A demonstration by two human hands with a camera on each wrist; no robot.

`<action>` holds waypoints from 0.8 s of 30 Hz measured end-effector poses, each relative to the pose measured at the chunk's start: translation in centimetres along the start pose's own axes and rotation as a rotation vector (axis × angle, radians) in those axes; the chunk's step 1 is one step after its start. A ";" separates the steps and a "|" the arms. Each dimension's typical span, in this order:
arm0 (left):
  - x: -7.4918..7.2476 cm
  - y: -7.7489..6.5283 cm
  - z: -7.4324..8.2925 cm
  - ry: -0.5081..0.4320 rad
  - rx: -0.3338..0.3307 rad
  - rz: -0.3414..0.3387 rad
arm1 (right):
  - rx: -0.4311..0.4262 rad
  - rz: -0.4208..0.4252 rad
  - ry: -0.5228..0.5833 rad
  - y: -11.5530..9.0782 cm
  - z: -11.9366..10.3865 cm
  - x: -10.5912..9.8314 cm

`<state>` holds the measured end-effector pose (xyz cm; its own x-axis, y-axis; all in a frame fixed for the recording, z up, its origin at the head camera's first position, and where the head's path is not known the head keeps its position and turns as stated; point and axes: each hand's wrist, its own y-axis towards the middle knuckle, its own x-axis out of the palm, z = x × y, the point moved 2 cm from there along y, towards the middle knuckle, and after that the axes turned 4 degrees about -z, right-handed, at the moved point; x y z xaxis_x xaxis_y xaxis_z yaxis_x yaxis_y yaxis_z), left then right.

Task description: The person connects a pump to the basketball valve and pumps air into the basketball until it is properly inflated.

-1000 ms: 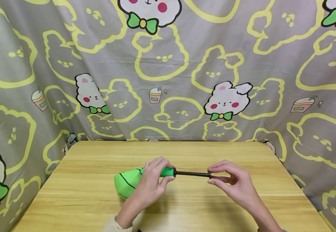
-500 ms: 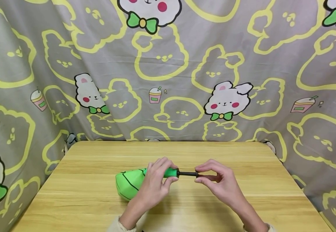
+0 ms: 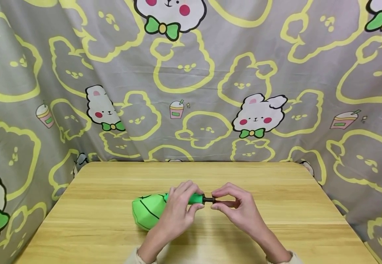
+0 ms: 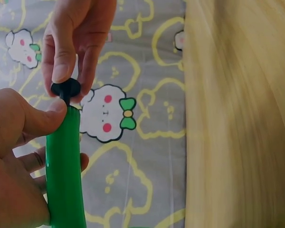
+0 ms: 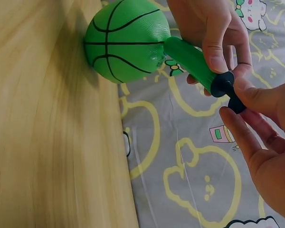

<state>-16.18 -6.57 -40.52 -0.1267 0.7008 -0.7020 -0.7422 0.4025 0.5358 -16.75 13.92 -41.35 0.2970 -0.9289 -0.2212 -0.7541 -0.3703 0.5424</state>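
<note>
While the left grip [image 3: 178,209] holds the partly hidden pump [image 3: 196,199], the right grip [image 3: 239,205] pinches its black handle [image 4: 70,88].

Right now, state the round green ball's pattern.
The ball has black basketball-style lines, clearest in the right wrist view.

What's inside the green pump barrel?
The black plunger rod runs into the end of the green pump barrel; how far it reaches and anything else inside are hidden by its wall.

Left grip [image 5: 216,26] holds green pump [image 5: 190,59]; right grip [image 5: 270,161] pinches handle [image 5: 236,105]; ball [image 5: 133,57] touches pump
</note>
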 end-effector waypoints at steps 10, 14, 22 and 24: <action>-0.2 -0.1 0.0 -0.035 0.009 -0.045 | 0.014 -0.086 -0.008 0.0 -1.2 -1.3; -0.2 -0.1 -0.2 -0.031 0.010 -0.041 | 0.067 -0.087 -0.014 -0.3 -1.5 -2.2; -0.5 -0.4 -0.7 -0.023 0.006 -0.034 | 0.104 -0.079 -0.018 -1.6 -1.6 -4.0; -0.6 -0.6 -0.8 -0.026 0.004 -0.022 | 0.108 -0.069 -0.019 -1.9 -1.8 -4.5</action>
<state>-16.25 -7.66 -40.82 -0.0931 0.7066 -0.7014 -0.7423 0.4203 0.5219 -15.62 18.82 -39.90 0.3398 -0.9006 -0.2711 -0.7913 -0.4296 0.4351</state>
